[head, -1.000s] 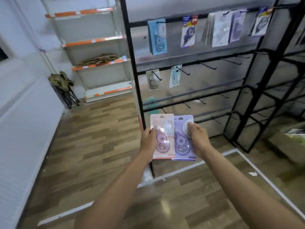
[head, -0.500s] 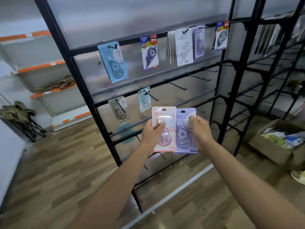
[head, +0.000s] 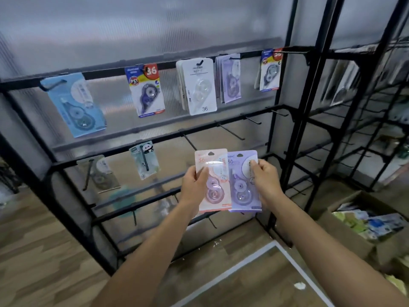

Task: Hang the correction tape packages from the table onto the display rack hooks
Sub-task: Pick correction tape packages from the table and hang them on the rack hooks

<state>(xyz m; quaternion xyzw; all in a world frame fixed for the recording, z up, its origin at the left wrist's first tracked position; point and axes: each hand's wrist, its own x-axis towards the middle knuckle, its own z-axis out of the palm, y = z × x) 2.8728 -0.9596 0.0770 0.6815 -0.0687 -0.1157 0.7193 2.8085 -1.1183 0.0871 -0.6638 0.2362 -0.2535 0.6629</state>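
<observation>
Head view has us in front of the rack (head: 287, 134), a card in each hand, both held upright with their long axes running up and down and their hang-holes at the top. Our left hand (head: 193, 185) pinches the pink pack (head: 213, 180) by its left edge, thumb across the front and fingers behind. Our right hand (head: 264, 178) pinches the purple pack (head: 242, 185) by its right edge, fingertips curled on the upper right of the card. The two packs sit side by side, the pink one's right edge overlapping the purple one's left.

What the next move turns on, as we judge it, is hole to hook. Each hole lies above the grip, at the card's top edge, so the grips leave the holes free. The nearest bare hook (head: 189, 140) juts from the rack's middle bar just above and a little left of the pink pack's top, pointing out toward us and slightly down. Further bare hooks run along that bar toward its right end, above the purple pack. The left hand is the nearer to that first hook, so we would expect the pink pack to go up first, raised until its hole meets the hook tip and then pushed back along it. The upper bar is already hung with packs.
</observation>
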